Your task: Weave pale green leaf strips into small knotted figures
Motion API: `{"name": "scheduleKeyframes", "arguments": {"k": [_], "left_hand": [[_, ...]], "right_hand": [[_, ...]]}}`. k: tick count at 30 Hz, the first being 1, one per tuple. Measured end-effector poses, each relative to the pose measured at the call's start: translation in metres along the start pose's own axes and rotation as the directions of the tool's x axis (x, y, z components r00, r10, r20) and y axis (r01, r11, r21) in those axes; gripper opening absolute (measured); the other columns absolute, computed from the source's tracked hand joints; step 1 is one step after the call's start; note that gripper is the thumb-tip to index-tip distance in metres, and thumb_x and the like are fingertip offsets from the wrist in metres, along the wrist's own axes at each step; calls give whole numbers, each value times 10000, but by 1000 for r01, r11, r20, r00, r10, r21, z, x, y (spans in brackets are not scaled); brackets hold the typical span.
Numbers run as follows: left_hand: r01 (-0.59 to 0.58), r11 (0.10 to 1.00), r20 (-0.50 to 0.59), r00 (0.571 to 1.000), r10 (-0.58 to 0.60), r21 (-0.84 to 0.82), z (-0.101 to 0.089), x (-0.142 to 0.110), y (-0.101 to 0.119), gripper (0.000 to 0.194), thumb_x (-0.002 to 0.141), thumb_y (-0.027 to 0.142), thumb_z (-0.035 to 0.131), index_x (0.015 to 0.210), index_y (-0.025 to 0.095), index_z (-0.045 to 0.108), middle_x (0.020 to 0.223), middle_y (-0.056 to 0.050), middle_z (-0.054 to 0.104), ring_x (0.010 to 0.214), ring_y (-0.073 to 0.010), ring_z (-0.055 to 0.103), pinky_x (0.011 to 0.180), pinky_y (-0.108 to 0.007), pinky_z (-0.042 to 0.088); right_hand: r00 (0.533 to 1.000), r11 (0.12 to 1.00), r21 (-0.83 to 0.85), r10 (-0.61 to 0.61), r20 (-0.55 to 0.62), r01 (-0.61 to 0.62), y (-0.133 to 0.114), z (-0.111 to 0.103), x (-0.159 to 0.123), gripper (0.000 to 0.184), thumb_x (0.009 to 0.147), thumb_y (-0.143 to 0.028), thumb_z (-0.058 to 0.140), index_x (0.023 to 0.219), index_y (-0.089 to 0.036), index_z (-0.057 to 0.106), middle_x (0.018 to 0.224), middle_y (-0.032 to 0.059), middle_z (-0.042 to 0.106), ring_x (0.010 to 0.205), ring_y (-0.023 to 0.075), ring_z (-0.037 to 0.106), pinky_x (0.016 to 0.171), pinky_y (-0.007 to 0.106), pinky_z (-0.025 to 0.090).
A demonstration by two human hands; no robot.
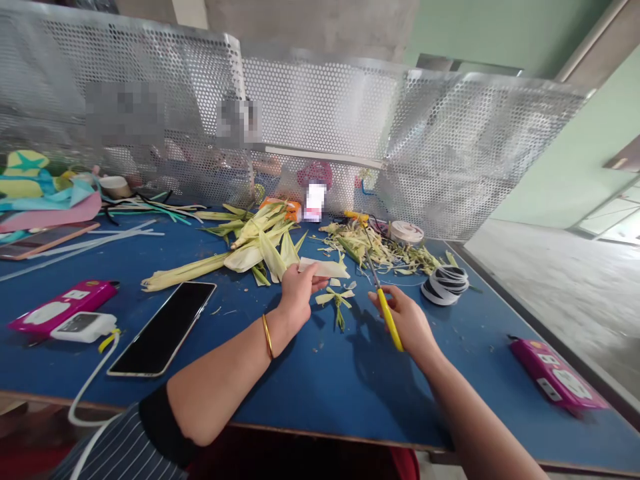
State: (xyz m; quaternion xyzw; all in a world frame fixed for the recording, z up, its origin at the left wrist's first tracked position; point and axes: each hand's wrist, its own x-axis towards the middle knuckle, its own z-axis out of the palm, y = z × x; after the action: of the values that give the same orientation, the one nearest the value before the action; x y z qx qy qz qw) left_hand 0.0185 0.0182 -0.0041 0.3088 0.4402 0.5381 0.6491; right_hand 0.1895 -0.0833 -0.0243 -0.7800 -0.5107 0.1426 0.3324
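Between the thumb and fingers of my left hand (299,291) is a pale, flat strip of corn husk (325,268), its free end pointing right. My right hand (406,319) grips a pair of scissors (387,319) with yellow handles; the blades point away toward a heap of husk scraps (370,243). On the blue table between my hands lies a small tied husk figure (337,303) with a green tail. Beyond my left hand is a pile of larger corn husks (255,243). A spool of white and black ribbon (445,285) stands right of the scissors.
A black-screened phone (163,328) and a pink packet (65,307) with a white charger (84,327) lie at left. Another pink packet (557,375) is near the right edge. A perforated metal screen (320,100) closes off the back, with a small lit phone (315,201) before it.
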Motion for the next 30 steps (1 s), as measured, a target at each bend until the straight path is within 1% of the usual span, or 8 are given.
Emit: {"name": "scheduleKeyframes", "arguments": {"k": [5,10,13,16,18,22,26,30], "left_hand": [[14,999,12,1000,-15,36,-2,0,0,148,767,102,666,734,175,541,623,3,652,537,-130,662,539,-220,540],[-1,992,40,999,-4,130,-2,-1,0,143,742,152,701,737,168,559,658,-17,676,554,-133,661,484,-200,492],[-27,982,73,997,14,184,-2,-2,0,156,710,169,727,726,163,572,673,-25,683,536,-124,641,470,-197,468],[-55,969,126,992,25,242,-2,-3,-2,149,705,197,733,726,158,591,674,-30,683,534,-124,630,485,-207,467],[-85,958,156,987,43,275,-3,-3,-3,141,710,218,729,735,159,604,666,-25,675,538,-126,625,496,-213,470],[-126,940,201,978,63,317,-4,-4,-7,131,712,232,720,733,165,610,634,-1,642,533,-118,599,495,-211,458],[-110,934,221,975,35,341,-3,-4,-9,105,704,218,708,721,167,618,638,9,629,538,-111,578,483,-204,438],[-129,924,229,972,46,359,-1,-5,-10,92,692,202,706,681,170,620,621,7,634,521,-105,562,482,-202,421]], "right_hand": [[989,790,-607,137,49,-79,9,-14,23,410,948,-443,423,1188,-159,597,970,155,737,889,299,696,652,329,434],[988,690,-720,47,144,72,5,-16,27,312,929,-333,480,1085,-133,662,1034,202,722,946,316,700,683,342,460],[994,667,-737,-67,81,105,-9,-19,32,285,929,-313,496,940,-128,712,988,220,715,927,333,691,669,352,451],[985,832,-535,-170,3,145,-26,-15,43,321,944,-383,488,875,-166,714,924,165,727,868,286,679,679,341,441],[975,968,-140,-195,109,209,-34,-6,48,364,922,-491,492,865,-196,699,840,85,726,795,228,668,665,309,447],[924,867,497,-212,317,29,-38,17,47,429,790,-587,605,838,-163,652,702,18,668,626,153,603,582,268,450],[903,802,596,-230,362,-35,-35,21,34,392,714,-527,710,827,-160,633,654,-16,638,555,118,548,531,247,414],[904,856,513,-263,337,58,-35,18,22,352,755,-500,697,881,-180,623,726,5,669,622,141,593,555,254,434]]}}
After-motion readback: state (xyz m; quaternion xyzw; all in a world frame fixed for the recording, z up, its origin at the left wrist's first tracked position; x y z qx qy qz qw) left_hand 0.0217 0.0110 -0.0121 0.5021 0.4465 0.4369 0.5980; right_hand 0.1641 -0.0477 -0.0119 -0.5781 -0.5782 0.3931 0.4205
